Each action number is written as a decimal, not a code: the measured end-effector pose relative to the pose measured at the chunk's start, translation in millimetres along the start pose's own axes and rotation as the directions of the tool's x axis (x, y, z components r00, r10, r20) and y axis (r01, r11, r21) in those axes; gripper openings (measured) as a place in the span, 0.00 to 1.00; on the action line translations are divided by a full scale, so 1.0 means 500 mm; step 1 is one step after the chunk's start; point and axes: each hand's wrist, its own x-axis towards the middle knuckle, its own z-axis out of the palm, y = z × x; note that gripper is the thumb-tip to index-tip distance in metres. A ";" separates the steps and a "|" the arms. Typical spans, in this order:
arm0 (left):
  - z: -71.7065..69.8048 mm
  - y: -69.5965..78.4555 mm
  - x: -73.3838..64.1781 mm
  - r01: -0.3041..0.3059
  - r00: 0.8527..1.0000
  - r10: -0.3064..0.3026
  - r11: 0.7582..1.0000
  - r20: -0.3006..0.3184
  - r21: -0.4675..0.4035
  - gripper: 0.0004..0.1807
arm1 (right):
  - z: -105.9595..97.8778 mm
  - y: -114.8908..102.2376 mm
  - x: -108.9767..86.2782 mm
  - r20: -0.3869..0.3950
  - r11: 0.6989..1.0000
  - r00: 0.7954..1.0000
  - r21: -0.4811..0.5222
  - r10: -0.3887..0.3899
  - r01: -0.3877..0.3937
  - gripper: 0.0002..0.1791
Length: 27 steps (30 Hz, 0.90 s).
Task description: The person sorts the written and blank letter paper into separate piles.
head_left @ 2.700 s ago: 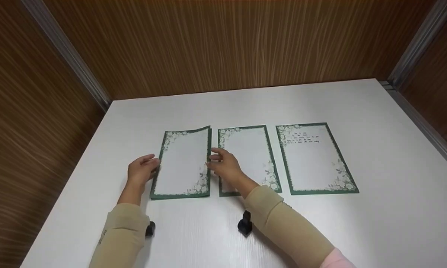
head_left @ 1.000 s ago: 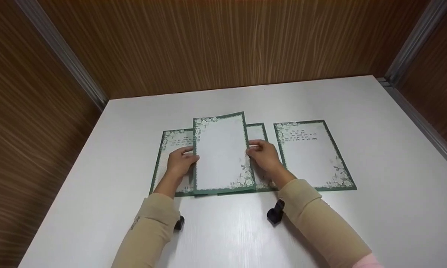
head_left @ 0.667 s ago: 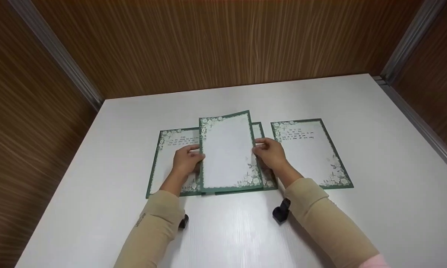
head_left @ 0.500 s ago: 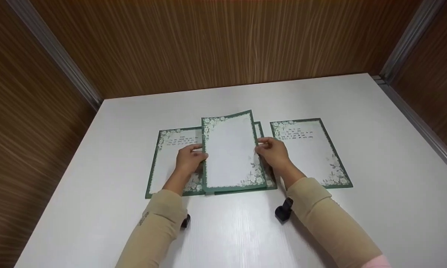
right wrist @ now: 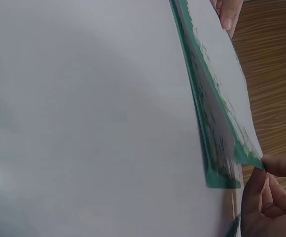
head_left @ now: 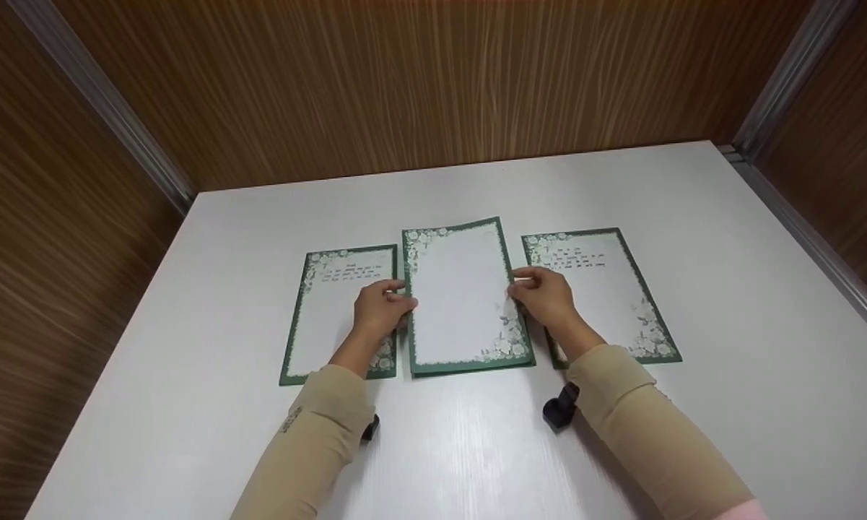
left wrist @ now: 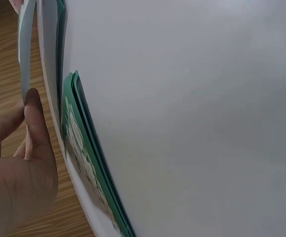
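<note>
Between both hands is a blank sheet of stationery paper [head_left: 458, 296] with a green flowered border. My left hand [head_left: 381, 309] pinches its left edge, thumb on top. On the right edge, my right hand [head_left: 545, 296] pinches it between thumb and fingers. In the right wrist view the held sheet [right wrist: 227, 74] is raised over another green-bordered sheet [right wrist: 213, 143] lying on the table, which it mostly hides in the head view. A sheet with a few written lines [head_left: 339, 318] lies to the left, partly behind my left hand. Another written sheet [head_left: 595, 296] lies to the right.
The white table [head_left: 447, 448] runs back to a wood-grain panel wall [head_left: 433, 87], with more panels at both sides. A black device [head_left: 559, 409] sits at the right wrist, and another black device [head_left: 369, 427] shows beside the left sleeve.
Both hands have carried the blank sheet rightward from the left pile to over the middle sheet. The left sheet's written lines now show. Most recently the held sheet has lined up with the one beneath.
</note>
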 end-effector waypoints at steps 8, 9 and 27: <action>0.001 -0.005 -0.001 -0.003 1.000 0.003 0.999 0.011 -0.042 0.23 | -0.004 0.004 -0.001 -0.014 0.999 1.000 -0.040 -0.012 0.012 0.21; 0.001 -0.006 -0.001 0.000 1.000 0.001 0.999 0.014 -0.048 0.22 | -0.004 0.005 -0.001 -0.016 0.999 1.000 -0.044 -0.014 0.013 0.21; 0.002 -0.005 -0.007 -0.025 1.000 0.026 0.998 -0.014 0.059 0.19 | -0.010 0.008 -0.008 -0.023 0.991 0.998 -0.123 -0.057 0.053 0.23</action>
